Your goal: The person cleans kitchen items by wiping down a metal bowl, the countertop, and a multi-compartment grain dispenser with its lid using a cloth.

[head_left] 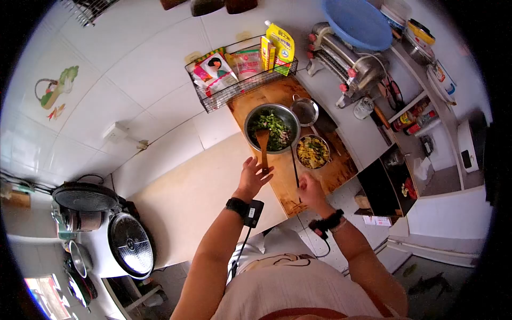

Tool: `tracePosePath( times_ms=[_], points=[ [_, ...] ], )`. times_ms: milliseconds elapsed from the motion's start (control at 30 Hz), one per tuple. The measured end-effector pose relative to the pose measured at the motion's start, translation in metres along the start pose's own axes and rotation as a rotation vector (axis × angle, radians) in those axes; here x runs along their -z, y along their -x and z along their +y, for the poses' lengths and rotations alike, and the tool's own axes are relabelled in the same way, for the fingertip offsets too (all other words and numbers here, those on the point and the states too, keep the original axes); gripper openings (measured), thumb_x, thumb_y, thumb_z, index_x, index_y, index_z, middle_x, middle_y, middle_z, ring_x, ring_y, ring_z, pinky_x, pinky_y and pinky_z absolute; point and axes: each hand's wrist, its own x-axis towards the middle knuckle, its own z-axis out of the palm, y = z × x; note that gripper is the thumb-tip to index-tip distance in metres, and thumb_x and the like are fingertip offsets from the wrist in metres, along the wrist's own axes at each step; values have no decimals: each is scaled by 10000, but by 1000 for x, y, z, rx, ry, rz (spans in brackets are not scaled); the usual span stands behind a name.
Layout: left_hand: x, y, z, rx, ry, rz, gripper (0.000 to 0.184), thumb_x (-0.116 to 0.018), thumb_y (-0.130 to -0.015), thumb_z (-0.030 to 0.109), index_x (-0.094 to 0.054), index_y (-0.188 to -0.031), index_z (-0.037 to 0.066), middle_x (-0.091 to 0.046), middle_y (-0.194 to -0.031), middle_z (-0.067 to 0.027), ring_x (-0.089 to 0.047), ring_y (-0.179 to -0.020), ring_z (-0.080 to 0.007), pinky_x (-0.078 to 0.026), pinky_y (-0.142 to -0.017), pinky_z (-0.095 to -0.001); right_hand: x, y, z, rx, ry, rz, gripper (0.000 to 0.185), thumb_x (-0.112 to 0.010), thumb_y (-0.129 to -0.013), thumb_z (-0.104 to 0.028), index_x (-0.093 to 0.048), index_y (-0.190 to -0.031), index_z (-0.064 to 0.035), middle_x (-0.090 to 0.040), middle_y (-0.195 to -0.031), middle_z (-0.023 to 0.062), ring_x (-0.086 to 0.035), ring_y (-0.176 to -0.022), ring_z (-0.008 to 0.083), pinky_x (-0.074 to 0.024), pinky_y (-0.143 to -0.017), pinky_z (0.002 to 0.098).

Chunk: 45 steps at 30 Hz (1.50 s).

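Observation:
A metal bowl [248, 124] on the wooden board holds chopped greens [276, 129] mixed with small pale and purplish pieces. A wooden spatula [262, 143] leans in it, its handle pointing towards me. My left hand [253, 180] is at the end of that handle with its fingers apart; whether they touch it I cannot tell. Closed around a pair of dark chopsticks [295, 169] is my right hand [313, 193], and their far tips reach the bowl's near rim. Just right of the chopsticks stands a smaller bowl of yellow, egg-like food with green bits [313, 151].
A small strainer or metal cup [305, 111] sits behind the yellow food on the cutting board [256, 101]. Against the wall is a wire basket [213, 101] of packets. A pasta machine [349, 58] stands back right under a blue basin [358, 24]. Round black electric pan [130, 245] at left.

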Motion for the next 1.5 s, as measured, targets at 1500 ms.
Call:
tracePosePath(
  times_ms=[1500],
  points=[
    [580,363,-16,-509,500,863,662,-491,-844,564,-389,-1348,146,-514,-1202,-163,-444,-1137,-254,-221,-1037,-431,-287,39,-212,232,146,-918,289,-579,-818,-4,-561,-1107,-22,-600,-1041,62,-618,-774,125,-505,-618,253]
  ],
)
